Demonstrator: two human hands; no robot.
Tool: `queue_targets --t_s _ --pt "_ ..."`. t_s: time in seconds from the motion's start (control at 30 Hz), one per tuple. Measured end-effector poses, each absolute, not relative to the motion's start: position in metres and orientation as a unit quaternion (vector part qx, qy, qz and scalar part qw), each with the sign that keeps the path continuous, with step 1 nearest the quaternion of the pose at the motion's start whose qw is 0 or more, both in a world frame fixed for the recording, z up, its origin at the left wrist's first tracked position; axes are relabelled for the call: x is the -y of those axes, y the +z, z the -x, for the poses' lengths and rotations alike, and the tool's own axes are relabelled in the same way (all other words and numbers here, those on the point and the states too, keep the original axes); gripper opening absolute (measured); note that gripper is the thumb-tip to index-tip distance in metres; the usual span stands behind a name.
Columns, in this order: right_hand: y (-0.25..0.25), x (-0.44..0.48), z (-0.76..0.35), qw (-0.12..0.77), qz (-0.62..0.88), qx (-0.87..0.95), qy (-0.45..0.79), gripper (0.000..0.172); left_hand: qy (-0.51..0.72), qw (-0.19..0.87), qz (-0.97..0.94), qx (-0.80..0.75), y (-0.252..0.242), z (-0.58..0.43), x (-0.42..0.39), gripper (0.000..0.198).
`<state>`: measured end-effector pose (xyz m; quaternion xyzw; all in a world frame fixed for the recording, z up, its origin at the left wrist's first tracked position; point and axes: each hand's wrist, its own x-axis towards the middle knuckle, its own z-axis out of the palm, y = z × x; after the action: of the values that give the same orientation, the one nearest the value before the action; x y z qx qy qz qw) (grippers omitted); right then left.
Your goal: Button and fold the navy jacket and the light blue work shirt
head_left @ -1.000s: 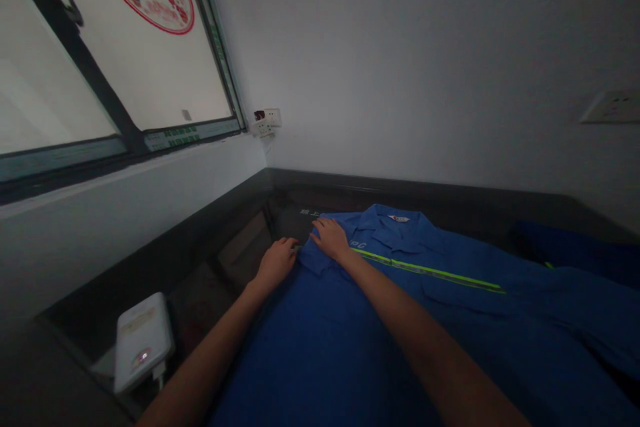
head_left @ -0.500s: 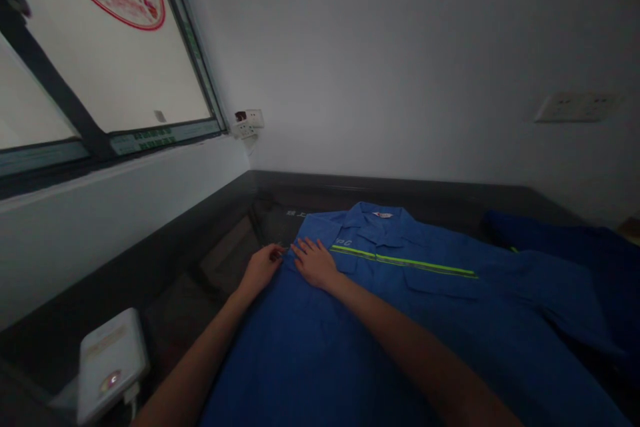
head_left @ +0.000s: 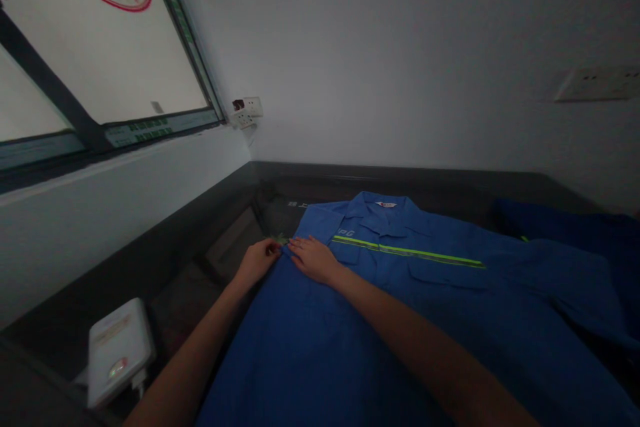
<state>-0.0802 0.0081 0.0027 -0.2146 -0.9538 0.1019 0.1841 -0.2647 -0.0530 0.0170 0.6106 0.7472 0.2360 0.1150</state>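
Note:
A blue work jacket [head_left: 360, 313] with a yellow-green reflective stripe lies spread out, front up, its collar at the far side. At its left edge, by the folded-in sleeve, my left hand [head_left: 257, 261] pinches the cloth between thumb and fingers. Close beside it, my right hand [head_left: 314, 259] lies on the jacket with its fingers stretched out, fingertips almost meeting the left hand's. A small bit of the yellow-green stripe shows at the edge between the two hands.
The jacket lies on a dark glossy table [head_left: 225, 240] against the wall. At the near left is a white power bank [head_left: 120, 350] with a cable plugged in. More dark blue clothing [head_left: 575, 227] lies at the right. Wall sockets [head_left: 245, 112] sit in the corner below a window.
Both hands stay at the jacket's left edge; the right hand's fingers have drawn closer together and nearer the left hand. More yellow-green stripe shows there. The view has tilted slightly.

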Motion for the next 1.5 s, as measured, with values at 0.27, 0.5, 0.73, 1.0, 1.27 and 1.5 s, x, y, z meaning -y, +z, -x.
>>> queue_targets --t_s 0.27,0.5,0.73,1.0,1.27,1.5 --pt "0.000 -0.009 0.080 0.149 0.208 0.963 0.081 0.047 0.280 0.115 -0.590 -0.748 0.011 0.263 0.052 0.022" --pt "0.002 -0.009 0.079 0.123 0.202 0.969 0.074 0.053 0.316 0.120 -0.613 -0.714 0.013 0.258 0.053 0.022" --pt "0.008 -0.006 0.075 0.163 0.189 0.965 0.076 0.051 0.327 0.119 -0.635 -0.689 0.008 0.265 0.051 0.023" --pt "0.019 -0.007 0.076 0.226 0.197 0.948 0.109 0.031 0.320 0.062 -0.676 -0.661 0.016 0.253 0.055 0.020" --pt "0.062 -0.006 0.020 0.251 0.241 0.928 0.135 0.031 0.272 0.060 -0.698 -0.660 0.011 0.256 0.053 0.020" --pt "0.071 0.025 -0.130 0.287 0.374 0.856 0.214 0.025 0.279 0.013 -0.708 -0.649 0.013 0.257 0.052 0.020"
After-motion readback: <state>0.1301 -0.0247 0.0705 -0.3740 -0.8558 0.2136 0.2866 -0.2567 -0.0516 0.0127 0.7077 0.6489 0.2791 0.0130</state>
